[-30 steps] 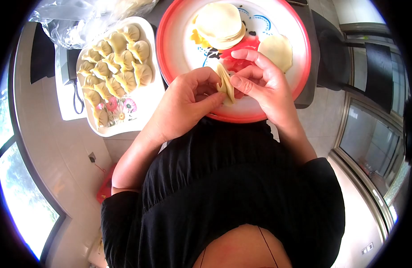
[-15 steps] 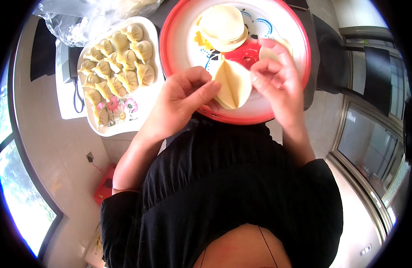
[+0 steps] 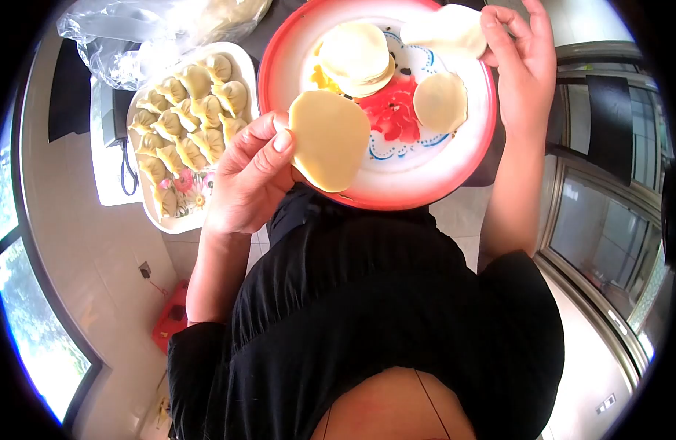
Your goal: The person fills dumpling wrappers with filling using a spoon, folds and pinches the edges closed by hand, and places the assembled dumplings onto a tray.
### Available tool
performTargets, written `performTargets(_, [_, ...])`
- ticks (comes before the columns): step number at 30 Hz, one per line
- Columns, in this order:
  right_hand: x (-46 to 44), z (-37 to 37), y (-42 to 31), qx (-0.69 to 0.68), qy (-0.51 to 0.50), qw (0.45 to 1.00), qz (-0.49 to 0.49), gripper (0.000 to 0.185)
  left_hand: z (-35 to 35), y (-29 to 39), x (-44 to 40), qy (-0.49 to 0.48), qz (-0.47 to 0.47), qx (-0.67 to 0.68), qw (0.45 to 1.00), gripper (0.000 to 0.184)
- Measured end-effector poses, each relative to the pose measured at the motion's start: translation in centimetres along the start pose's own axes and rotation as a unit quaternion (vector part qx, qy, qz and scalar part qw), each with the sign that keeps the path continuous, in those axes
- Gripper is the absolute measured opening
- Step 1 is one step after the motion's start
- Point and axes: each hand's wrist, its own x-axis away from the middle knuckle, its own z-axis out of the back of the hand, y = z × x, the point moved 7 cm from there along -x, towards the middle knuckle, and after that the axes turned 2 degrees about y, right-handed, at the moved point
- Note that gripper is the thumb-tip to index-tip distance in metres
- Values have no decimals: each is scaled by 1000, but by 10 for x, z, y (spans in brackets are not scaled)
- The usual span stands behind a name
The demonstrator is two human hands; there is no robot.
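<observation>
Between the thumb and fingers of my left hand is a round, pale yellow dumpling wrapper, held up over the near left rim of the red-rimmed enamel plate. My right hand, at the plate's far right edge, pinches a second wrapper that stretches out sideways over the rim. Stacked wrappers sit on the far left part of the plate. One single wrapper lies flat on its right side, beside a printed red flower.
To the left, a white floral tray carries several rows of pleated dumplings. A clear plastic bag lies behind it. A device with a dark cable stands at the tray's left. Windows flank both sides.
My hands have moved apart from over the near rim, where they held folded-looking dough together. Each now holds a separate wrapper, the right one carried up and to the right.
</observation>
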Motion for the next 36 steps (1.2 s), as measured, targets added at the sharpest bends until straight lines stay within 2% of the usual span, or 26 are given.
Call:
performTargets(1, [-4, 0, 3, -25, 3, 999, -29, 55, 0, -1, -1, -2, -1, -10, 1000, 20])
performTargets(2, [-8, 2, 7, 30, 7, 998, -50, 52, 2, -2, -2, -3, -1, -20, 1000, 20])
performTargets(4, [-7, 1, -2, 250, 74, 963, 74, 36, 3, -4, -3, 1, 2, -25, 1000, 20])
performTargets(6, [0, -12, 4, 275, 42, 957, 81, 31, 2, -7, -5, 10, 9, -15, 1000, 21])
performTargets(8, [26, -25, 7, 114, -88, 989, -32, 34, 0, -6, -7, 15, -13, -23, 1000, 21])
performTargets(9, [46, -44, -1, 23, -191, 973, -126, 33, -2, -8, -8, 16, -21, -26, 999, 21])
performTargets(10, [66, -64, -12, -98, -207, 957, -180, 32, -6, -9, -10, 28, -17, -16, 999, 18])
performTargets(12, [84, -85, -25, 3, -263, 959, -109, 36, -10, -10, -13, 23, -27, -44, 998, 16])
performTargets(13, [88, -89, -30, -13, -248, 965, -81, 35, -10, -10, -15, 20, -32, -58, 998, 15])
performTargets(18, [97, -88, -24, -33, -246, 956, -157, 32, -14, -11, -19, 11, -57, -121, 991, 13])
performTargets(21, [102, -83, -18, -79, -233, 955, -168, 33, -17, -9, -16, 17, -56, -141, 988, 13])
performTargets(24, [105, -80, -13, -133, -236, 937, -219, 34, -20, -9, -15, 12, -60, -156, 986, 13])
performTargets(27, [105, -79, -13, -175, -196, 939, -224, 33, -20, -7, -15, -6, -79, -217, 973, 11])
performTargets(36, [104, -74, -1, -150, -203, 935, -249, 22, -36, -5, -11, -25, -129, -371, 919, 8])
